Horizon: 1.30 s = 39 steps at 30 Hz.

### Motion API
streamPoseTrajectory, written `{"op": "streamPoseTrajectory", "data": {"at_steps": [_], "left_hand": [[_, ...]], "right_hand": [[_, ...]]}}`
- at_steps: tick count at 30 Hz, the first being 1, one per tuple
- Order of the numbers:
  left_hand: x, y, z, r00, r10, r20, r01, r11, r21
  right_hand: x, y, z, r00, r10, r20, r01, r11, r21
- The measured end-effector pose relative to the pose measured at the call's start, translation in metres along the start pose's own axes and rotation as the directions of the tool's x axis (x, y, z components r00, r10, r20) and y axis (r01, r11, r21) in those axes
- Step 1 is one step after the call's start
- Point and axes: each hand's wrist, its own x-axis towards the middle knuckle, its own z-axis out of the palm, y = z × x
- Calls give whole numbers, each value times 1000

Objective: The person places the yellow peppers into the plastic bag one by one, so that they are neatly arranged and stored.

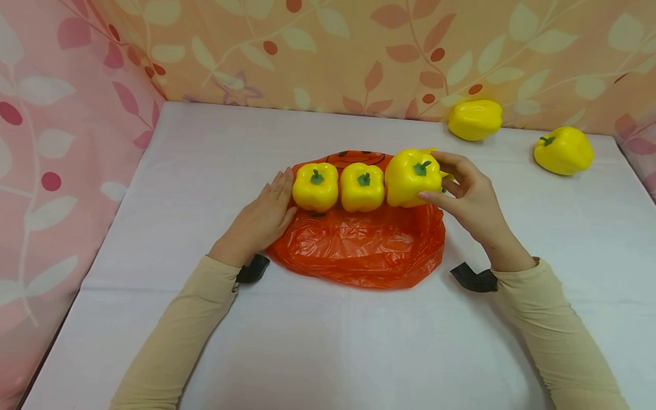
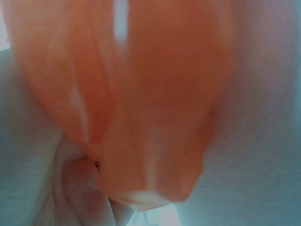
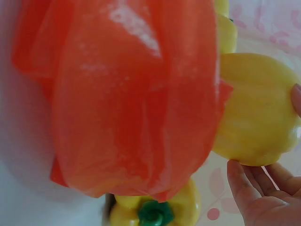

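An orange-red plastic bag (image 1: 353, 239) lies on the table with a row of yellow bell peppers on its far part. My left hand (image 1: 261, 216) rests with straight fingers along the bag's left edge, beside the left bell pepper (image 1: 315, 196). The middle bell pepper (image 1: 362, 196) sits close by it. At the row's right end my right hand (image 1: 471, 196) holds a bell pepper (image 1: 405, 185) between thumb and fingers, stem toward the camera. Behind it another bell pepper (image 3: 188, 207) is partly hidden. Bag film (image 2: 164, 94) fills much of the left wrist view.
Two more yellow bell peppers, one at the table's back edge (image 1: 475, 121) and one farther right (image 1: 566, 151), lie on their sides. Flowered cloth (image 1: 333, 57) hangs behind the white-covered table (image 1: 307, 341). A black device part (image 1: 476, 279) juts from each sleeve.
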Motion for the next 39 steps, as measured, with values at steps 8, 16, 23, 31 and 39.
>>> {"op": "streamPoseTrajectory", "data": {"at_steps": [8,16,23,31,39], "left_hand": [[0,0,0,1000,1,-2,-1,1000,-4],[-1,0,0,1000,-4,-5,4,1000,-10],[0,0,0,1000,3,-7,-3,1000,2],[0,0,0,1000,3,-2,-3,1000,6],[-1,0,0,1000,11,-9,-11,1000,1]], "right_hand": [[2,6,0,999,19,44,-19,1000,1],[4,12,3,996,63,64,-57,994,-88],[4,13,5,994,92,57,-81,982,-172],[5,17,7,997,31,73,-12,969,-245],[5,17,10,995,-47,84,68,960,-273]]}}
